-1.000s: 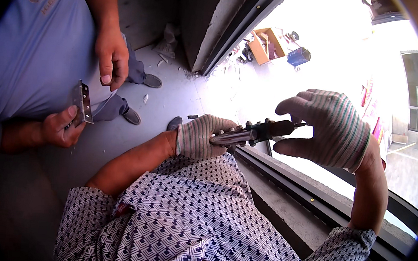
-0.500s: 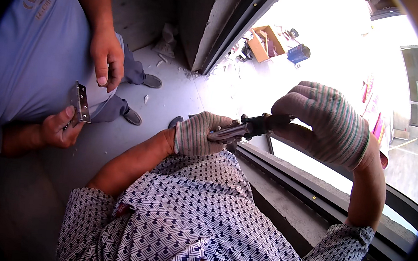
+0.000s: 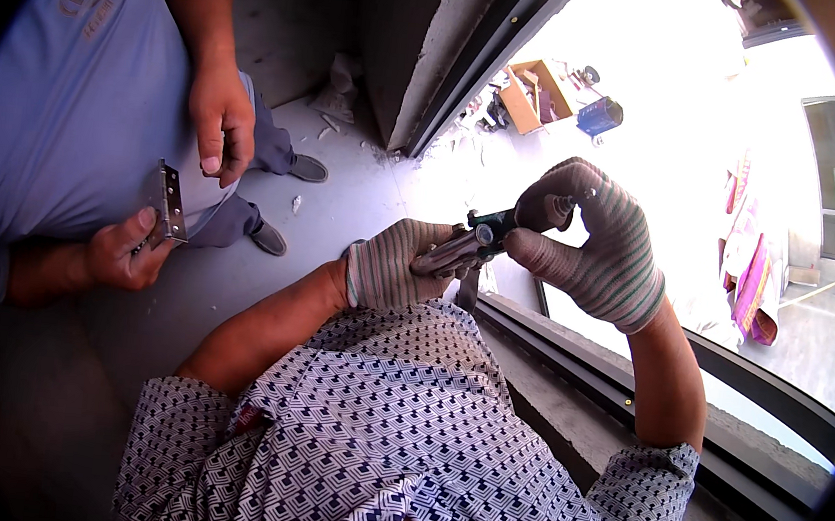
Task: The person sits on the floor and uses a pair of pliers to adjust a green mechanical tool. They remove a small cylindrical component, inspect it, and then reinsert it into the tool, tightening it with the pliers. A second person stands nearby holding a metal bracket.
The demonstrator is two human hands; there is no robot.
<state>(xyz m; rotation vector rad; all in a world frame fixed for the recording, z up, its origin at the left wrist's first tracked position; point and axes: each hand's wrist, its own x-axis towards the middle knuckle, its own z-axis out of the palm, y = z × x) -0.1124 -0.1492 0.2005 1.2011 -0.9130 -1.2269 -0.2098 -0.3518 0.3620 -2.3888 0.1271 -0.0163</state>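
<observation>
Here, in the head view, we have a metal tool (image 3: 481,235) held two-handed.
Our gloved left grip (image 3: 399,264) is clenched around its silver end and our gloved right grip (image 3: 595,242) grasps the dark end between thumb and fingers; the tool tilts between them, just beyond our patterned shirt (image 3: 351,425), near a dark frame (image 3: 568,363). To our left, a blue-shirted co-worker (image 3: 69,117) holds a metal hinge (image 3: 172,202); past the frame sit an open cardboard box (image 3: 520,107) and a blue bucket (image 3: 600,115).

Tool (image 3: 481,237) between hands (image 3: 399,266), co-worker (image 3: 79,118) at left, bucket (image 3: 600,116) right of box (image 3: 522,112)
</observation>
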